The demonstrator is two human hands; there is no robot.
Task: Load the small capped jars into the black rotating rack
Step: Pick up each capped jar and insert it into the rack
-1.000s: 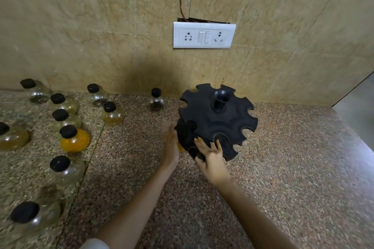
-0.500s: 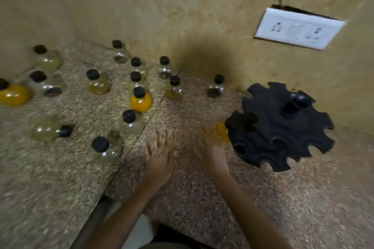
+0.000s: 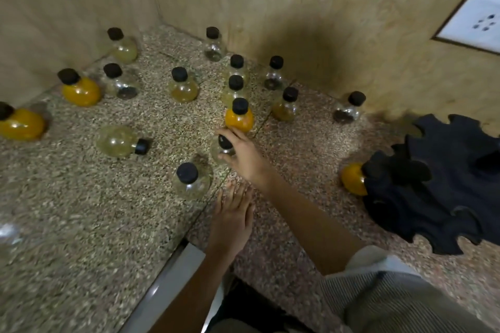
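Left hand [image 3: 232, 216]: flat on the counter [image 3: 81, 224], fingers straight and close together.
Right hand [image 3: 244, 155]: fingers wrapped round the top of a clear jar [image 3: 220, 154].
Black rack [image 3: 446, 184]: off to the right, with an orange jar [image 3: 351, 179] in its side.
Tipped jar [image 3: 119, 141]: lying down on the left.
Other jars [image 3: 184, 85]: standing farther back.

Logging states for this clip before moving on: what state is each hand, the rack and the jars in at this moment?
clear jar: upright on the counter, capped.
right hand: grips the clear jar at its neck.
left hand: flat on the counter, holding nothing.
black rack: one visible slot filled.
orange jar: seated in the black rack's edge slot.
pale jar: capped, lying on its side.
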